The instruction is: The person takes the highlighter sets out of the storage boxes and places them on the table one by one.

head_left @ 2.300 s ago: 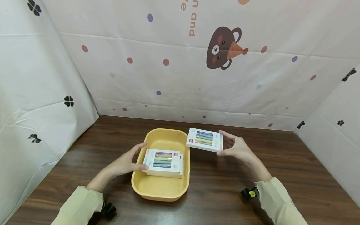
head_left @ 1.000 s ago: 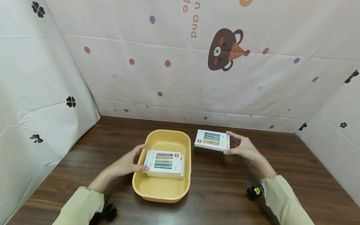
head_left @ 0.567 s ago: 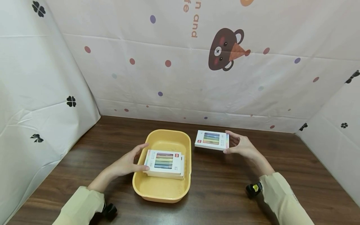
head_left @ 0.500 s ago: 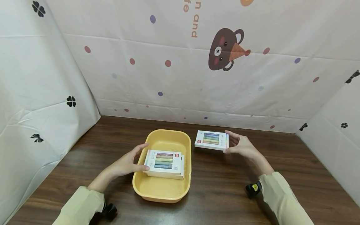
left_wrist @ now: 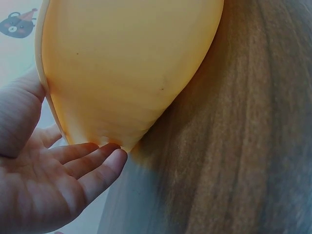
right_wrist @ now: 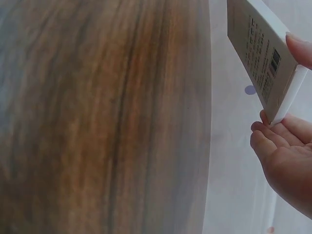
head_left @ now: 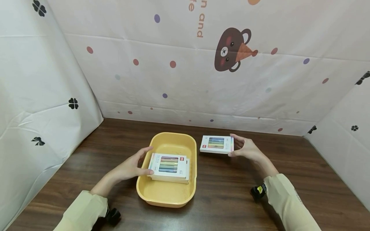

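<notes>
A yellow basin (head_left: 166, 199) holds a stack of white boxes, the top box (head_left: 180, 166) showing coloured sticks through its window. My left hand (head_left: 127, 166) grips the basin's left side, the thumb over the rim by the boxes. The left wrist view shows that hand's fingertips (left_wrist: 114, 158) against the outer wall of the basin (left_wrist: 126, 63). Right of the basin, my right hand (head_left: 248, 150) pinches another white box (head_left: 230, 146) by its right end. In the right wrist view the hand (right_wrist: 287, 158) holds this box (right_wrist: 265, 63) between thumb and fingers.
The dark wooden table (head_left: 225, 192) extends in front of and right of the basin. A patterned white cloth (head_left: 185, 80) stands along the back and both sides. Black wrist devices (head_left: 112, 216) sit below both sleeves.
The separate box and my right hand have moved right, away from the basin's rim, and then slightly down. My left hand keeps its grip on the basin.
</notes>
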Available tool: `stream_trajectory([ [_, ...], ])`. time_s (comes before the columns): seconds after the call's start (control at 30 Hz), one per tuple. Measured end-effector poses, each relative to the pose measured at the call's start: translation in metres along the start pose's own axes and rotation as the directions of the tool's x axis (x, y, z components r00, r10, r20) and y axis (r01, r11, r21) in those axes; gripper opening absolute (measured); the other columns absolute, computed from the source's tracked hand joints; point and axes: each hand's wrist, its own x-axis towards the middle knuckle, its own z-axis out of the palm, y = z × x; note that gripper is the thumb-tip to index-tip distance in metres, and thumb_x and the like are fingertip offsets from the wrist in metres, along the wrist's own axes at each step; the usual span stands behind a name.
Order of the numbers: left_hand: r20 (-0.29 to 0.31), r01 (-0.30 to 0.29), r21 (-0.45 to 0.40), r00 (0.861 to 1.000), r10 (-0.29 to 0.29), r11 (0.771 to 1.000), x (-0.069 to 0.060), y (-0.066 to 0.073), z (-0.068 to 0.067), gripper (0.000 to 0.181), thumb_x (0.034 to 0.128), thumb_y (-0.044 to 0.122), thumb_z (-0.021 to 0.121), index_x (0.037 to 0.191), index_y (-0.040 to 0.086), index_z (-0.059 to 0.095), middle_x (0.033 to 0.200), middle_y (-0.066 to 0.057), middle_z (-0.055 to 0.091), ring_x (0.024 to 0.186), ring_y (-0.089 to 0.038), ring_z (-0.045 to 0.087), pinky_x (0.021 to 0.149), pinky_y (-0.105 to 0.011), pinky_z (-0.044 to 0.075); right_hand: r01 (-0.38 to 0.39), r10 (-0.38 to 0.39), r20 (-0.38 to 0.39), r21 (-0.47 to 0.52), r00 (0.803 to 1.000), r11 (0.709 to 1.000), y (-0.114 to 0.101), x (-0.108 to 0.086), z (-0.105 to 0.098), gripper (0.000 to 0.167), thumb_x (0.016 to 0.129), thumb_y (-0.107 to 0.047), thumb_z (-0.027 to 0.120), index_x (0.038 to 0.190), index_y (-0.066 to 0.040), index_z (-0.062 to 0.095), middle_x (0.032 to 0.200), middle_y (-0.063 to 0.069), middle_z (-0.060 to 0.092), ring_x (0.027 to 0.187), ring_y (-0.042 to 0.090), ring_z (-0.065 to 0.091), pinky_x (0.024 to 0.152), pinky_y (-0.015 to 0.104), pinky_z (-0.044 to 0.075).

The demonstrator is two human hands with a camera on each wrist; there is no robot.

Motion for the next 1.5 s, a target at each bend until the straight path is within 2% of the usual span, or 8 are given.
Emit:
stream_trajectory([
  [0.33,0.002,-0.003,0.010,1.000,0.003,1.000,0.000,0.002,-0.001,0.087,0.0726,0.030,0.076,0.141,0.012,0.026,0.139,-0.025,0.032,0.126,-0.045,0.027,0.094,-0.063,0.028,-0.018,0.019,0.023,-0.024,1.000,1.000,0.003,0.006,-0.001,0.094,0.066,-0.010,0.080,0.142,0.000,0.025,0.145,0.023,0.024,0.133,0.037,0.020,0.103,0.046,0.026],
  [0.73,0.003,-0.003,0.003,1.000,0.003,1.000,0.000,0.002,-0.001,0.087,0.0725,0.029,0.076,0.141,0.013,0.026,0.140,-0.025,0.031,0.127,-0.045,0.026,0.094,-0.063,0.027,-0.016,0.015,0.043,0.019,0.999,1.000,0.004,0.012,0.002,0.092,0.067,-0.002,0.078,0.141,0.003,0.024,0.146,0.024,0.021,0.133,0.037,0.018,0.104,0.045,0.023],
  [1.0,0.005,0.003,0.001,1.000,-0.003,1.000,0.001,0.001,-0.002,0.087,0.0724,0.030,0.076,0.141,0.013,0.026,0.140,-0.025,0.031,0.127,-0.045,0.026,0.095,-0.063,0.027,-0.034,0.034,0.053,0.009,0.998,0.999,0.005,0.016,0.001,0.094,0.066,-0.002,0.078,0.142,0.003,0.022,0.146,0.025,0.019,0.134,0.038,0.017,0.104,0.047,0.023],
  [1.23,0.000,0.021,0.009,1.000,-0.021,1.000,0.001,0.001,0.000,0.087,0.0713,0.032,0.077,0.141,0.015,0.027,0.140,-0.024,0.032,0.127,-0.044,0.027,0.095,-0.063,0.027,-0.021,0.020,0.091,0.010,0.996,1.000,0.007,0.019,-0.001,0.095,0.066,0.003,0.077,0.141,0.007,0.019,0.146,0.026,0.018,0.133,0.039,0.016,0.104,0.047,0.022],
  [1.5,0.005,0.008,-0.005,1.000,-0.008,1.000,0.000,0.004,-0.002,0.087,0.0721,0.028,0.077,0.141,0.013,0.026,0.139,-0.025,0.032,0.127,-0.044,0.027,0.095,-0.063,0.027,-0.030,0.034,0.120,-0.034,0.992,0.999,0.008,0.022,-0.002,0.096,0.066,0.003,0.077,0.141,0.009,0.017,0.146,0.027,0.015,0.133,0.041,0.014,0.105,0.049,0.020],
])
